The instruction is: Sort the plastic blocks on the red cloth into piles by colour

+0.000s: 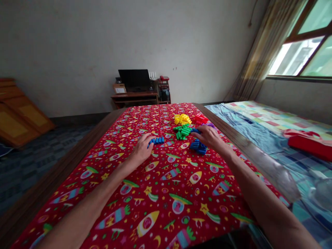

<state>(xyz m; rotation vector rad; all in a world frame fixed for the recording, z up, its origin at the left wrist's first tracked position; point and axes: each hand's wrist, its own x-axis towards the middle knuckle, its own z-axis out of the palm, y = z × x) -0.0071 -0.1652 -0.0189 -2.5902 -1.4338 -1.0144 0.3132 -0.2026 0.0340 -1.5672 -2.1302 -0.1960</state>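
Note:
A short row of small blue tube-like plastic pieces (160, 140) lies side by side on the red patterned cloth (166, 186). My left hand (141, 148) is curled round the row's left end, thumb on the near side, fingers on the far side. Farther right, my right hand (211, 138) reaches over a loose pile of blue pieces (198, 147). Its fingertips close on a blue piece (195, 131) beside the green pile (183, 131); the hand partly hides purple pieces (209, 125). Yellow pieces (182, 119) and red pieces (200, 119) lie beyond.
The cloth covers a long wooden table (233, 155) whose dark edges show on both sides. A bed (261, 121) with a red item (308, 147) stands at right. Against the far wall, a desk (135, 95) holds a monitor (135, 79). An orange cabinet (24, 114) is at left.

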